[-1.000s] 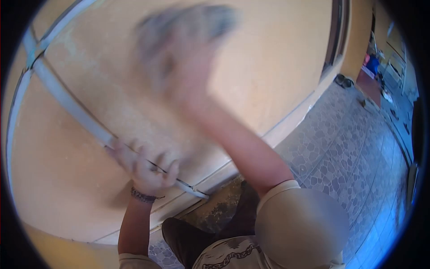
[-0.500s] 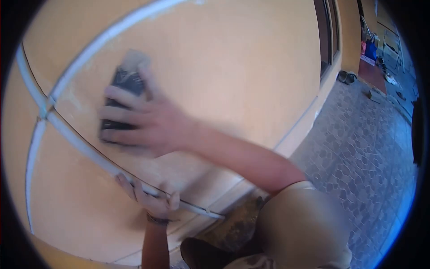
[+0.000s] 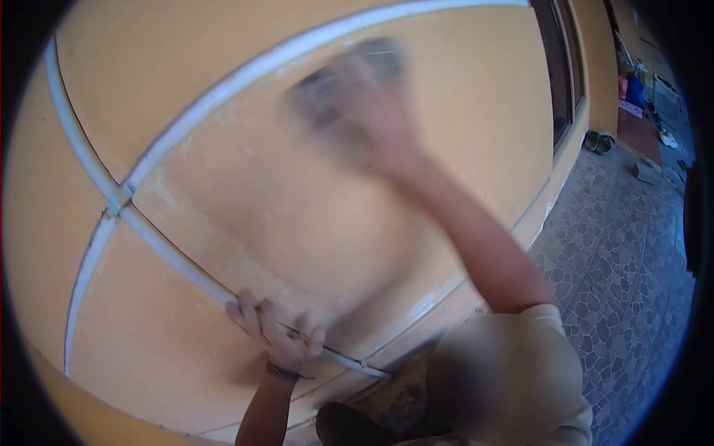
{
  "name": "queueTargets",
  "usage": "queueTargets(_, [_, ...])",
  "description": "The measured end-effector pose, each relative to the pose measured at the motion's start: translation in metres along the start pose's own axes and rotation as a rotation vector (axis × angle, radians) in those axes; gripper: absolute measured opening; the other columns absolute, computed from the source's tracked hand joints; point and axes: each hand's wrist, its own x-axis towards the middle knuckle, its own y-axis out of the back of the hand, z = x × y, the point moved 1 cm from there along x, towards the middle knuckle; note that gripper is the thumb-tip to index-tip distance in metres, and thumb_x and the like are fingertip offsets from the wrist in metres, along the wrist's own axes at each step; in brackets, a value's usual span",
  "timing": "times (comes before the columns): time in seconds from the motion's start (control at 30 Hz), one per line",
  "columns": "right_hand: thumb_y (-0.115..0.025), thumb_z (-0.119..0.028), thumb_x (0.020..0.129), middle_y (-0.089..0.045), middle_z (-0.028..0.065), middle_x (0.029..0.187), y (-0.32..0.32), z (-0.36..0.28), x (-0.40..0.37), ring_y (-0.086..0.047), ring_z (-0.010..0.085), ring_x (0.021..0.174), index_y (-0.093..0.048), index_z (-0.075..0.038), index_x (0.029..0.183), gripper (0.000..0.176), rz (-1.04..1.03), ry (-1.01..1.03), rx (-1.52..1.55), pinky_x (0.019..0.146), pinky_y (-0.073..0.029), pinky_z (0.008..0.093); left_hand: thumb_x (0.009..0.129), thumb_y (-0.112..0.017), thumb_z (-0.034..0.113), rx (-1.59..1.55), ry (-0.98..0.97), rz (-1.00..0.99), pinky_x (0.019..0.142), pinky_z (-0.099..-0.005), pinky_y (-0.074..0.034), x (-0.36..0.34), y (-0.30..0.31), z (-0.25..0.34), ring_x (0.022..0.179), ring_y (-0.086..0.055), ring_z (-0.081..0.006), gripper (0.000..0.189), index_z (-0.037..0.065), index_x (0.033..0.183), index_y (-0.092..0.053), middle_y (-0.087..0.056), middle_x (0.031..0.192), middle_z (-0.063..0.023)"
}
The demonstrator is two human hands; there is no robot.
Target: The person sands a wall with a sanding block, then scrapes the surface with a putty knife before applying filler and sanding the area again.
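Observation:
My right hand (image 3: 372,119) is pressed flat against an orange wall (image 3: 461,97), holding a dark sanding pad (image 3: 349,74) against it; hand and pad are blurred by motion. The patch of wall below the pad looks paler and scuffed (image 3: 245,201). My left hand (image 3: 275,331) rests low on the wall, fingers curled over a thin white conduit (image 3: 171,256) that runs diagonally across it. A beaded bracelet sits on my left wrist (image 3: 282,372).
White conduits cross at a junction (image 3: 117,201) on the left. A dark window frame (image 3: 561,67) stands at the upper right. Patterned stone tiles (image 3: 625,282) cover the floor to the right, with shoes (image 3: 599,141) and clutter farther off.
My right hand with the pad has swept up and to the right across the wall. My left hand stays on the conduit. The camera has shifted slightly.

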Motion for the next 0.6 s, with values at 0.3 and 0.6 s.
queueTargets(0.3, [-0.055,-0.027,0.086,-0.043,0.0106,0.140,-0.027,-0.163,-0.013,-0.031,0.0355,0.136,-0.053,-0.020,0.127,0.042,-0.037,-0.149,0.364,0.104,-0.008,0.0730,0.076,-0.061,0.053,0.008,-0.020,0.028,0.109,-0.0651,-0.007,-0.009,-0.005,-0.005,0.136,-0.020,-0.0476,0.081,0.001,0.133,-0.034,-0.029,0.143,-0.0287])
queueTargets(0.6, [-0.060,-0.017,0.084,-0.047,0.0220,0.134,0.022,-0.019,0.013,-0.045,0.0371,0.124,-0.059,-0.005,0.111,0.030,0.364,-0.994,-0.086,0.108,-0.027,0.0467,0.073,-0.067,0.044,-0.059,0.024,0.041,0.106,-0.0677,-0.013,-0.001,0.006,0.000,0.134,-0.020,-0.0512,0.079,0.003,0.132,-0.035,-0.025,0.143,-0.0309])
